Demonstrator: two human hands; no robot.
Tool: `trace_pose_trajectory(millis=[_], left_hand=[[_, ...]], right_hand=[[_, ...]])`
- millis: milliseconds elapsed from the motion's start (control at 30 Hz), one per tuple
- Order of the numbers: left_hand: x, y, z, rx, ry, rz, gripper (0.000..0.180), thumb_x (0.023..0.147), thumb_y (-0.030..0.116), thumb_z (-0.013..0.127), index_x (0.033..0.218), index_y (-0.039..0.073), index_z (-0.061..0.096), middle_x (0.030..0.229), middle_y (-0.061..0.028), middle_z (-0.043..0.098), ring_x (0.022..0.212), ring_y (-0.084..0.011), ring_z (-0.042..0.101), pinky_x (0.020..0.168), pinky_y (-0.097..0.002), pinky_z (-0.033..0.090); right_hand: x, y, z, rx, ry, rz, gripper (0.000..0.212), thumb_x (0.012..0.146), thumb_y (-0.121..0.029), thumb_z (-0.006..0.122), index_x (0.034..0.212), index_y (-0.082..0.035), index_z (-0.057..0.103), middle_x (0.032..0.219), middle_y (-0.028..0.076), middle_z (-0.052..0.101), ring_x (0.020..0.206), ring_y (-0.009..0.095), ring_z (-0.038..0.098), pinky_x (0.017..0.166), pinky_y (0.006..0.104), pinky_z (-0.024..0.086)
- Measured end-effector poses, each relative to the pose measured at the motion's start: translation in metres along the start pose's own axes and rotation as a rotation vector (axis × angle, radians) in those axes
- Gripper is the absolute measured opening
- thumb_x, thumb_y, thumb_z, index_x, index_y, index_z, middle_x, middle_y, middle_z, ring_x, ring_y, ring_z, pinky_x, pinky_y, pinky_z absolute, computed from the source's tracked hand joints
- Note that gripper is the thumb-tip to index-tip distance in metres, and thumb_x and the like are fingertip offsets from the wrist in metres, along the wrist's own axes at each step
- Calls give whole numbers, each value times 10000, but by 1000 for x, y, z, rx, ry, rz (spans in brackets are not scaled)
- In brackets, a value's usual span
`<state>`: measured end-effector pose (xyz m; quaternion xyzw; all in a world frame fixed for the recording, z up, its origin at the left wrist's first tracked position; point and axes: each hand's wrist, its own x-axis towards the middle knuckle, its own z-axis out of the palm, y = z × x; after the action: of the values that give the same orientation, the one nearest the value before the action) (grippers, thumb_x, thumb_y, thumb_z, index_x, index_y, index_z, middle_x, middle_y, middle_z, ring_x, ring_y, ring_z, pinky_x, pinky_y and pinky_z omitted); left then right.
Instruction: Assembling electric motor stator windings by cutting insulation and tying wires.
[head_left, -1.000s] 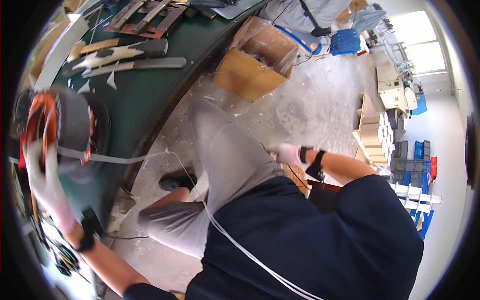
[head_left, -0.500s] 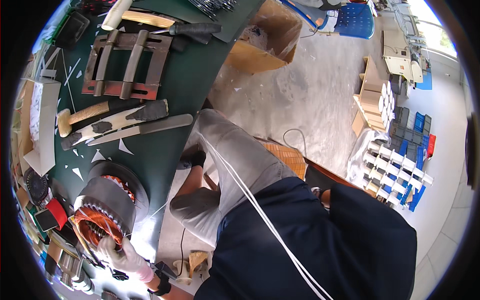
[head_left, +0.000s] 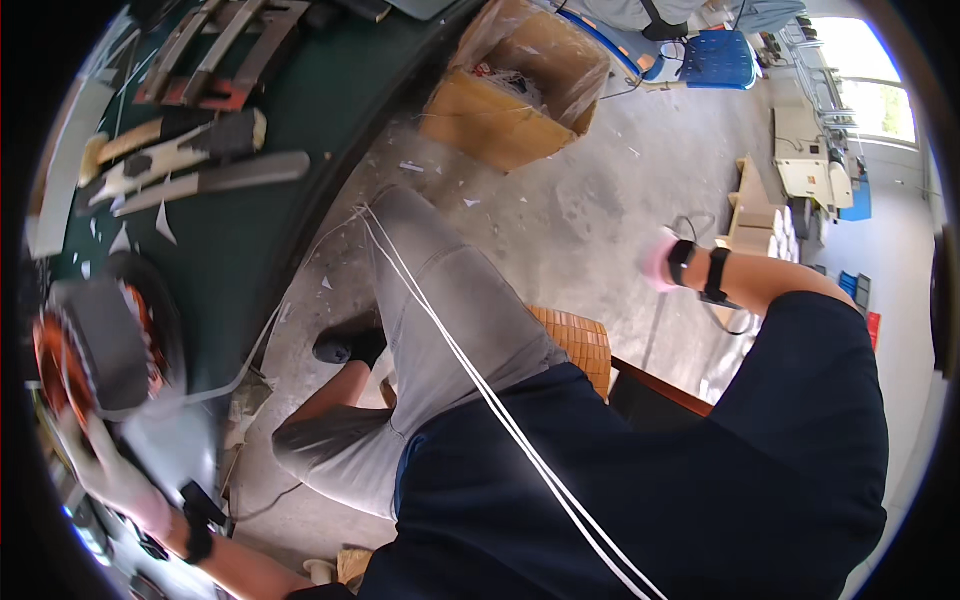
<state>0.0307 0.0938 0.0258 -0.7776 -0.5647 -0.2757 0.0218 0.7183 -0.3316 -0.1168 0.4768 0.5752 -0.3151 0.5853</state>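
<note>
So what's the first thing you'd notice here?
The grey motor part with orange copper windings at the far left on the green table, the gloved left hand just below it. Next, two white cords run across the person's lap. A cardboard box sits on the floor.

The motor stator (head_left: pixel 95 345) sits on the workbench (head_left: pixel 250 230) at the far left, with the left hand (head_left: pixel 110 475) just below it at the bench's near edge. Farther up the bench lie a row of long flat tools (head_left: pixel 190 165), and beyond them metal bars (head_left: pixel 215 50). A cord (head_left: pixel 470 375) runs from the bench edge across the person's knee and down over the torso. Right of the bench, on the floor, stands a lined cardboard box (head_left: pixel 515 85); behind it is a chair (head_left: pixel 720 60). The right hand (head_left: pixel 662 262) is held out at the right, well apart from the bench, above the floor
</note>
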Motion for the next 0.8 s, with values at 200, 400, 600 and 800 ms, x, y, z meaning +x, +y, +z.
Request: trace_pose_trajectory(millis=[200,400,600,800], left_hand=[[13,19,5,-248,-128,56,314,1048,189,680,1246,-55,687,1167,-104,695,1055,-163,614,978,-280,462],[13,32,-2,-264,-58,153,300,995,204,750,1162,-44,719,1041,-118,702,974,-192,663,900,-302,504],[1,77,-20,-196,-33,110,290,934,298,775,1045,29,773,982,-168,730,961,-298,697,884,-401,537],[4,62,-8,-229,62,235,249,883,277,822,958,50,757,937,-117,711,992,-310,655,1164,-491,396]], right_hand=[[16,-90,-118,269,755,-234,185,752,-226,708,810,-79,804,785,188,748,760,389,740,693,501,594],[-61,-62,-192,404,1370,-420,278,953,-342,603,1023,-113,745,994,140,704,970,367,692,865,483,563],[-137,-44,-305,416,1707,-571,201,970,-233,700,1069,-62,735,1003,132,738,931,352,711,831,422,574],[-123,-122,-414,917,1638,-988,184,945,-150,738,1095,-44,751,951,110,739,819,214,690,770,346,560]])
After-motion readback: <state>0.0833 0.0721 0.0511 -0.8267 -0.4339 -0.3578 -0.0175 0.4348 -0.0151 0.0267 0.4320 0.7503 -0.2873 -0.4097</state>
